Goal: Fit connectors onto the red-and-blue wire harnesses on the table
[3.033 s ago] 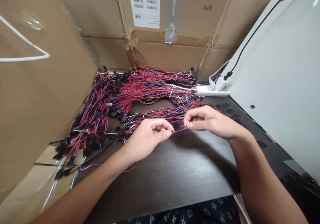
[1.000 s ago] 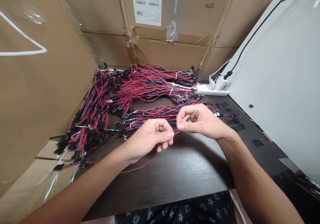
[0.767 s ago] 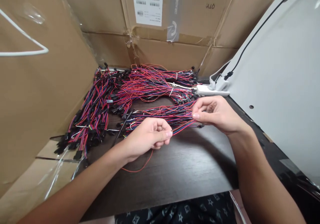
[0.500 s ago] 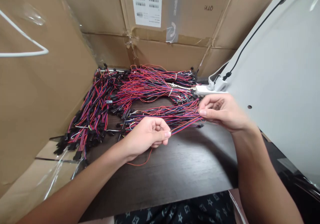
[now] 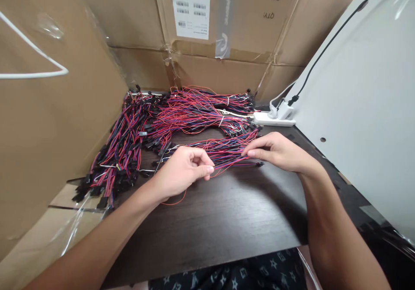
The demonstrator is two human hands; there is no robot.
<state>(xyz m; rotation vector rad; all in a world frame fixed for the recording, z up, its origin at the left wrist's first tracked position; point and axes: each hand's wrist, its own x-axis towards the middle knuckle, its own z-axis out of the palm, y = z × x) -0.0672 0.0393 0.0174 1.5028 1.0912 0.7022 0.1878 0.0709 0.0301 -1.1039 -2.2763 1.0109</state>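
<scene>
My two hands (image 5: 184, 171) (image 5: 275, 152), one white power strip (image 5: 263, 119) near the far right corner of the surface (image 5: 227, 221), one printed label (image 5: 191, 17), and uncountable wires (image 5: 194, 116).

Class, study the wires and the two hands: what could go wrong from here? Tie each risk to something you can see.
The thin wires in the left hand run close beside the front bundle, so strands might tangle.

The loose orange loop by the left wrist might snag on the arm as it moves.
</scene>
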